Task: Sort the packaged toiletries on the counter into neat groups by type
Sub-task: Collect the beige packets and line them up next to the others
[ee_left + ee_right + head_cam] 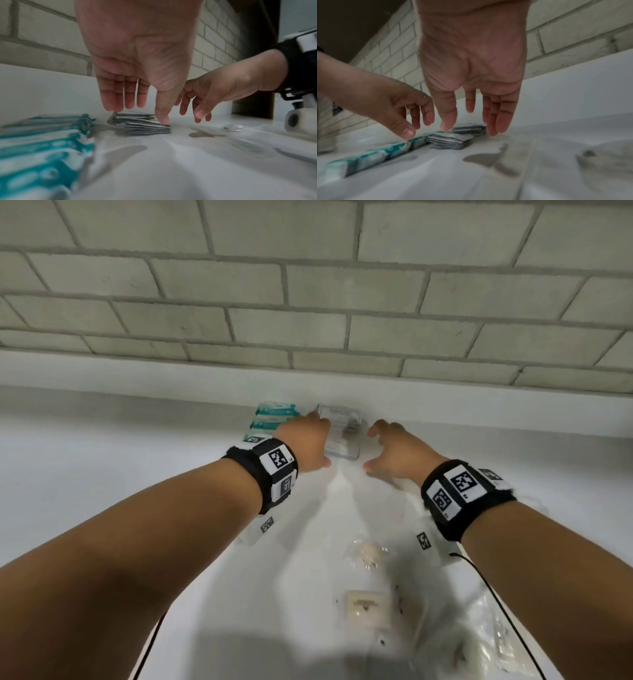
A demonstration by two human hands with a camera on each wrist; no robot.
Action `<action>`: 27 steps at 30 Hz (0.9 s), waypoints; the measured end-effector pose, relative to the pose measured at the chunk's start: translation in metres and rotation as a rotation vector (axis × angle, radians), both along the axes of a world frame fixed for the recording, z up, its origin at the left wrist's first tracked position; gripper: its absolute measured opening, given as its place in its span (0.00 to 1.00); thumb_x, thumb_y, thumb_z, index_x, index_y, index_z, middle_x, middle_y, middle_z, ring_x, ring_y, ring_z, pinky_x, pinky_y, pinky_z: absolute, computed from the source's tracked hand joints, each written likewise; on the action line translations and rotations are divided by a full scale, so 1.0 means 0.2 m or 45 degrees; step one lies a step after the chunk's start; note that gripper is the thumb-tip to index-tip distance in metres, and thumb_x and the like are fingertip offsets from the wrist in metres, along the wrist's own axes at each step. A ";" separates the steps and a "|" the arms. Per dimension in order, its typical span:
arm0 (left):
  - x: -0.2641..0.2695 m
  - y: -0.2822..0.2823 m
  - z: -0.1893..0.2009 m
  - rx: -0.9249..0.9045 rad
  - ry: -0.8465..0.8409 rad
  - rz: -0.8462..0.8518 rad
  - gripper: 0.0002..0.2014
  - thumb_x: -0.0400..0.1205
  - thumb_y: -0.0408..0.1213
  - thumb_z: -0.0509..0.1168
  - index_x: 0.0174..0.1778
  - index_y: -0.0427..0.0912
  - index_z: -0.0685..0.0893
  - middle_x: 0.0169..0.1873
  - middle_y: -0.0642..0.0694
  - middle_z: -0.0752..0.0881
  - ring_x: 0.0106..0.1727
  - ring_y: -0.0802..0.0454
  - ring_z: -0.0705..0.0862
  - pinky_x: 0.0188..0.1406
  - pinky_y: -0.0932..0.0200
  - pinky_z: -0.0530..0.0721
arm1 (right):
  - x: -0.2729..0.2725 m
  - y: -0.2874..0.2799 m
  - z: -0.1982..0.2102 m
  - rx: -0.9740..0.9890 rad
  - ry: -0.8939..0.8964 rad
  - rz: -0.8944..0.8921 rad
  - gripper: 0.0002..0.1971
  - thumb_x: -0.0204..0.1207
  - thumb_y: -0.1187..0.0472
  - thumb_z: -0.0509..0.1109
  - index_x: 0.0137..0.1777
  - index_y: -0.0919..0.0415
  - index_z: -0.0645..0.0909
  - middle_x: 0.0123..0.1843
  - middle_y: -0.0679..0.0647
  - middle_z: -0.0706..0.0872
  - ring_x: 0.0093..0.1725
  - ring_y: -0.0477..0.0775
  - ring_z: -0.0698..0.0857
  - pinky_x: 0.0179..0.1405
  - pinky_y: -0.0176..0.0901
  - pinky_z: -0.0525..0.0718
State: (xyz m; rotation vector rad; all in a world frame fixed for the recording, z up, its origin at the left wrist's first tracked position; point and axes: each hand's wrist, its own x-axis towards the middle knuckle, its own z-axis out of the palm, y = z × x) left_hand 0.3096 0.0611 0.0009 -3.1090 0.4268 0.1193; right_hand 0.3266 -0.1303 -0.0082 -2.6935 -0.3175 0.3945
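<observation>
A stack of flat grey-white sachets [343, 436] lies at the back of the white counter [102, 474], near the wall. Beside it on the left sit teal-and-white packets [274, 419] in a row. My left hand [317, 440] reaches over the stack's left side; in the left wrist view its fingers [120, 102] point straight down and the thumb tip touches the top sachets [144, 127]. My right hand [371, 449] hovers just right of the stack with fingers [498, 121] spread and straight, gripping nothing. The teal packets [42, 142] [373, 152] appear blurred.
Nearer to me lie a clear packet with a cream item [366, 554], a cream boxed packet [366, 607] and crinkled clear bags [479, 628] at the right. A raised white ledge [137, 378] and brick wall [308, 285] close off the back.
</observation>
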 end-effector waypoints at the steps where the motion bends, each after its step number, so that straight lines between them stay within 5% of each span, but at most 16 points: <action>1: -0.04 -0.02 0.00 -0.026 0.026 -0.040 0.25 0.75 0.52 0.69 0.62 0.40 0.77 0.58 0.41 0.80 0.54 0.42 0.82 0.50 0.53 0.82 | -0.05 -0.03 0.02 -0.019 0.012 0.027 0.24 0.68 0.54 0.76 0.64 0.54 0.75 0.60 0.55 0.79 0.54 0.56 0.82 0.50 0.45 0.81; 5: -0.26 -0.20 -0.02 -0.135 0.363 -0.282 0.23 0.73 0.58 0.71 0.59 0.48 0.83 0.56 0.47 0.82 0.57 0.47 0.82 0.57 0.53 0.81 | -0.33 -0.09 0.08 -0.207 0.196 0.236 0.04 0.73 0.54 0.72 0.44 0.53 0.83 0.45 0.48 0.84 0.48 0.52 0.81 0.42 0.42 0.77; 8: -0.43 -0.31 -0.06 -0.019 0.496 -0.416 0.20 0.71 0.56 0.72 0.51 0.47 0.86 0.52 0.46 0.83 0.52 0.46 0.83 0.53 0.48 0.85 | -0.54 -0.12 0.08 -0.389 0.269 0.423 0.03 0.73 0.56 0.70 0.43 0.53 0.83 0.47 0.48 0.87 0.49 0.52 0.83 0.47 0.44 0.81; 10: -0.51 -0.33 -0.09 0.039 0.450 -0.458 0.20 0.73 0.52 0.72 0.58 0.48 0.84 0.55 0.45 0.80 0.55 0.45 0.81 0.55 0.49 0.82 | -0.63 -0.16 0.07 -0.419 0.247 0.460 0.02 0.72 0.56 0.71 0.43 0.53 0.82 0.47 0.47 0.86 0.48 0.52 0.84 0.44 0.44 0.80; 13: -0.57 -0.31 -0.11 -0.067 0.391 -0.295 0.22 0.73 0.50 0.73 0.61 0.47 0.80 0.58 0.45 0.78 0.60 0.43 0.77 0.56 0.52 0.78 | -0.74 -0.24 0.03 -0.419 0.205 0.533 0.09 0.67 0.52 0.74 0.44 0.47 0.78 0.45 0.41 0.80 0.46 0.50 0.81 0.38 0.42 0.76; 17: -0.64 -0.26 -0.11 -0.095 0.443 0.010 0.25 0.72 0.49 0.74 0.62 0.44 0.77 0.60 0.43 0.81 0.59 0.43 0.81 0.57 0.52 0.80 | -0.87 -0.28 -0.06 -0.551 0.080 0.705 0.29 0.61 0.42 0.78 0.60 0.45 0.73 0.51 0.42 0.70 0.51 0.51 0.76 0.43 0.45 0.75; 21: -0.71 -0.18 -0.10 -0.086 0.336 0.176 0.23 0.81 0.50 0.65 0.68 0.41 0.76 0.65 0.39 0.78 0.65 0.40 0.78 0.62 0.51 0.76 | -0.89 -0.32 -0.06 -0.610 -0.064 0.605 0.23 0.62 0.37 0.75 0.47 0.50 0.74 0.49 0.47 0.72 0.47 0.52 0.74 0.40 0.43 0.70; 27: -0.85 -0.15 -0.08 -0.164 -0.041 0.404 0.19 0.83 0.49 0.60 0.62 0.38 0.78 0.59 0.37 0.77 0.59 0.38 0.79 0.56 0.48 0.78 | -0.91 -0.34 -0.05 -0.463 -0.008 0.481 0.17 0.69 0.52 0.77 0.48 0.52 0.70 0.51 0.51 0.79 0.46 0.54 0.78 0.42 0.43 0.72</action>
